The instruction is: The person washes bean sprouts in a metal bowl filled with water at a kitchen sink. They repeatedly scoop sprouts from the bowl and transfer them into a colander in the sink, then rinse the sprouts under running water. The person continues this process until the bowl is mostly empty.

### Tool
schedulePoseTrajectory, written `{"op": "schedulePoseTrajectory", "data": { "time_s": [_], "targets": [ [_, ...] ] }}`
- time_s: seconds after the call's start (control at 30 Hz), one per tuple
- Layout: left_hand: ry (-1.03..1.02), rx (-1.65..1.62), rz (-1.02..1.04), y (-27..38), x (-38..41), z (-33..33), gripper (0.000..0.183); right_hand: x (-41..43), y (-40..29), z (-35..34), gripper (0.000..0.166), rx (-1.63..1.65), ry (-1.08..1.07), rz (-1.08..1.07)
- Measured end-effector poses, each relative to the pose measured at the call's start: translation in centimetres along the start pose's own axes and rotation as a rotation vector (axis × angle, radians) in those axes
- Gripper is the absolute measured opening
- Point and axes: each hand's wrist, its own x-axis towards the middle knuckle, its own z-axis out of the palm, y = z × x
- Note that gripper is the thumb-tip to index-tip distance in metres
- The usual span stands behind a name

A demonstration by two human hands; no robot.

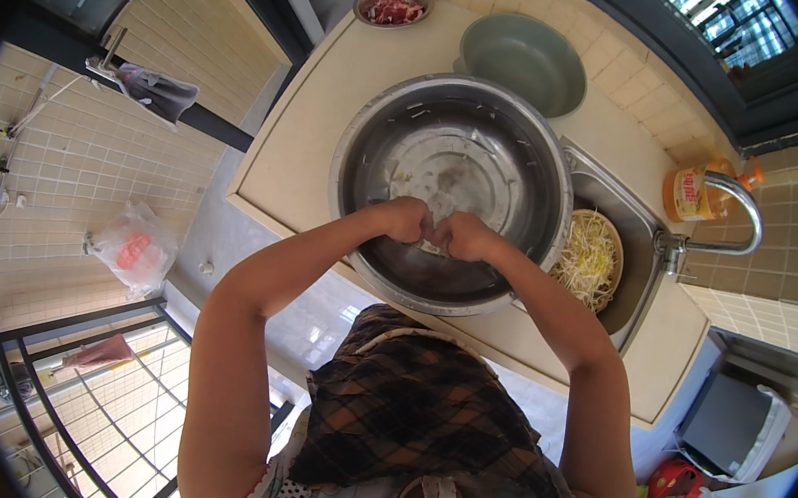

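Observation:
A large stainless steel basin (527, 138) stands on the counter, its right edge reaching over the sink. A few pale shreds lie in the basin. My left hand (408, 219) and my right hand (462, 235) meet inside it, near its front side, with fingers curled inwards. Something small and pale shows between them, too hidden to identify. To the right, bean sprouts (588, 258) fill a round bowl (619, 246) in the sink.
A green plastic basin (525, 58) and a metal bowl (366, 6) of raw meat (393, 11) stand behind. The metal sink (630, 310), faucet (756, 214) and an orange pump bottle (696, 195) are at the right. The counter (292, 157) has a raised front edge.

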Motion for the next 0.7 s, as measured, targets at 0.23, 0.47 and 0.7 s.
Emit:
{"op": "schedulePoseTrajectory", "data": {
  "time_s": [0.23,0.47,0.7],
  "targets": [
    [-0.254,-0.275,-0.134,0.7,-0.2,0.5,0.031,-0.9,0.1,0.8,0.03,-0.001,-0.036,-0.046],
    [-0.239,-0.318,-0.174,2.3,-1.4,-1.3,0.027,-2.5,-0.8,-0.3,0.028,0.314,-0.194,0.084],
    [0.003,-0.102,-0.015,0.4,-1.1,0.2,0.021,-2.5,0.6,1.0,0.024,0.13,0.001,-0.058]
  ]
}}
